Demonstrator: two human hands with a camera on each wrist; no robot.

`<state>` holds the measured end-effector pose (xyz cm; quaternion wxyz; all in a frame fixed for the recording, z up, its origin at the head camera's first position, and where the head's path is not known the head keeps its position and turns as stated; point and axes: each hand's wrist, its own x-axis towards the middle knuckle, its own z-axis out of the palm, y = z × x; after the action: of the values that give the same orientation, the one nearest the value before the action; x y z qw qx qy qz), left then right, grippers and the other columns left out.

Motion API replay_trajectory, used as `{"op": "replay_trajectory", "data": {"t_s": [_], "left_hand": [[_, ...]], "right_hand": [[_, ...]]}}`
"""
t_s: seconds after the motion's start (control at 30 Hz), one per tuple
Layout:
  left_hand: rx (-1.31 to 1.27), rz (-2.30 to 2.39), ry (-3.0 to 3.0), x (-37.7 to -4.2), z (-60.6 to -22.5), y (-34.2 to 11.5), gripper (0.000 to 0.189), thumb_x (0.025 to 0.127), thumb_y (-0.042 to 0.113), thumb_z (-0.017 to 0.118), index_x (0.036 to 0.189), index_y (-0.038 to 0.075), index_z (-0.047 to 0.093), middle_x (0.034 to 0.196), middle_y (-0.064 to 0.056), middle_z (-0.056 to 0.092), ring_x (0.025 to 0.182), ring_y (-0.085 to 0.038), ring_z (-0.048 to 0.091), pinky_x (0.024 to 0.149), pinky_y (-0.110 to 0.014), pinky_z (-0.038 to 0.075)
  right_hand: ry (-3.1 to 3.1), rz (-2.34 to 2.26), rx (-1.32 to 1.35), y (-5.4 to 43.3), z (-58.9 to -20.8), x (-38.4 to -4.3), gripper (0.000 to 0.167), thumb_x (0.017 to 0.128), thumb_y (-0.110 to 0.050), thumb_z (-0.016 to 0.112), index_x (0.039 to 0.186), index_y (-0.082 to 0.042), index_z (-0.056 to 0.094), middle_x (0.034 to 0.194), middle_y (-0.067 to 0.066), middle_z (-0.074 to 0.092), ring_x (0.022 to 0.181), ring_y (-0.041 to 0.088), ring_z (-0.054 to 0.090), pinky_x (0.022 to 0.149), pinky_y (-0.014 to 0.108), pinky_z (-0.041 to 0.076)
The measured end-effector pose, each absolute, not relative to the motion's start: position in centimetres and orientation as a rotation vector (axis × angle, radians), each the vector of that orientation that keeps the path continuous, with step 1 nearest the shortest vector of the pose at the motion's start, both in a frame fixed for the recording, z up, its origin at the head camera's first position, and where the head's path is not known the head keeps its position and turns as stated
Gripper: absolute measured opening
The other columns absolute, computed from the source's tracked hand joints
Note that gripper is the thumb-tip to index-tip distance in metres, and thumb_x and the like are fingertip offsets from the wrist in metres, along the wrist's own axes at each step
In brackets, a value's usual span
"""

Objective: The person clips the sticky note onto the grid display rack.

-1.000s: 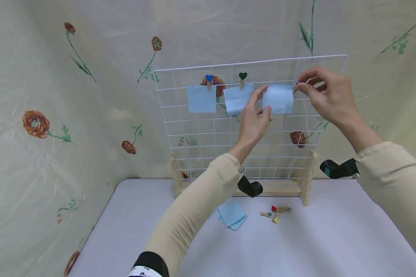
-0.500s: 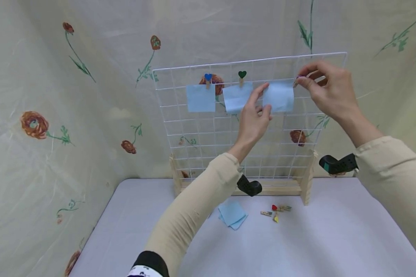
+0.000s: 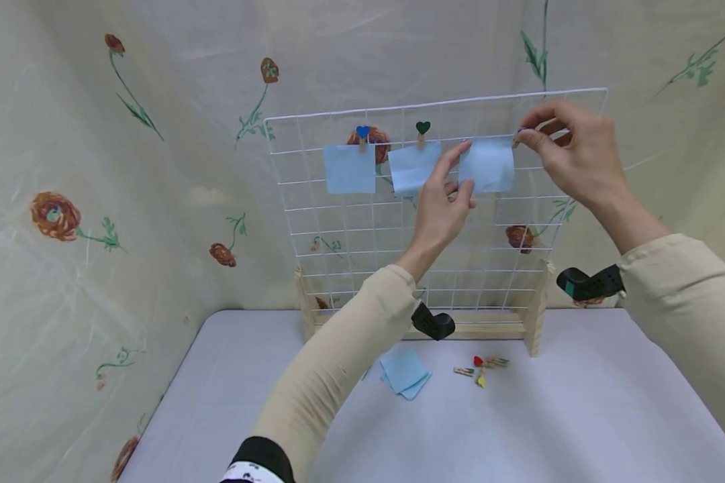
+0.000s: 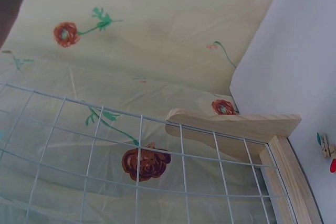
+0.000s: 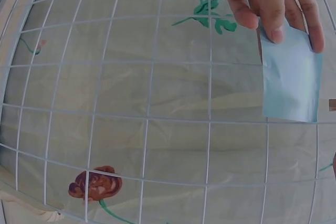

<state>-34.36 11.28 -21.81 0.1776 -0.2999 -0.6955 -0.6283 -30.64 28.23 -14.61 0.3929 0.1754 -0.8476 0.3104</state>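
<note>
Head view: the left hand (image 3: 441, 208) grips a blue sheet (image 3: 486, 164) by its left edge, index fingertip at the upper corner and thumb lower down; sheet is in front of the white wire grid (image 3: 438, 103), in its upper part. The right hand (image 3: 580, 154) pinches a small clip (image 3: 515, 143) between thumb and index finger, just beside the sheet's upper right corner; contact between clip and sheet cannot be told. To the left, a flat-hanging sheet (image 3: 350, 170) under a blue heart clip (image 3: 362, 132) and a slightly tilted sheet (image 3: 408, 172) under a green heart clip (image 3: 423, 127). Grid stands in a wooden stand (image 3: 477, 331) on the table (image 3: 217, 402); in front, stacked blue sheets (image 3: 406, 372) and, near them, loose clips (image 3: 495, 362). Left wrist view: grid, stand, some loose clips at right edge; grip not readable here. Right wrist view: left thumb presses the front of the held sheet, other fingers partly behind it; right hand's state cannot be told from this angle.
</note>
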Motion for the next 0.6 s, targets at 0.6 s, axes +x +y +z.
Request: {"op": "replay_trajectory", "data": {"t_s": [0.6], "left_hand": [[-0.792,-1.859,-1.980,-32.4,-20.6,10.7,0.052,0.094,-0.003,0.051,0.141,0.016,0.040,0.144,-0.006,0.044,0.086,-0.018,0.068,0.064,-0.019,0.056]], "right_hand": [[-2.150,0.793,0.411,27.8,-14.2,-31.5,0.019,0.092,-0.019,0.061,0.104,-0.005,0.065,0.089,-0.023,0.053,0.073,-0.012,0.051,0.067,0.005,0.040]]}}
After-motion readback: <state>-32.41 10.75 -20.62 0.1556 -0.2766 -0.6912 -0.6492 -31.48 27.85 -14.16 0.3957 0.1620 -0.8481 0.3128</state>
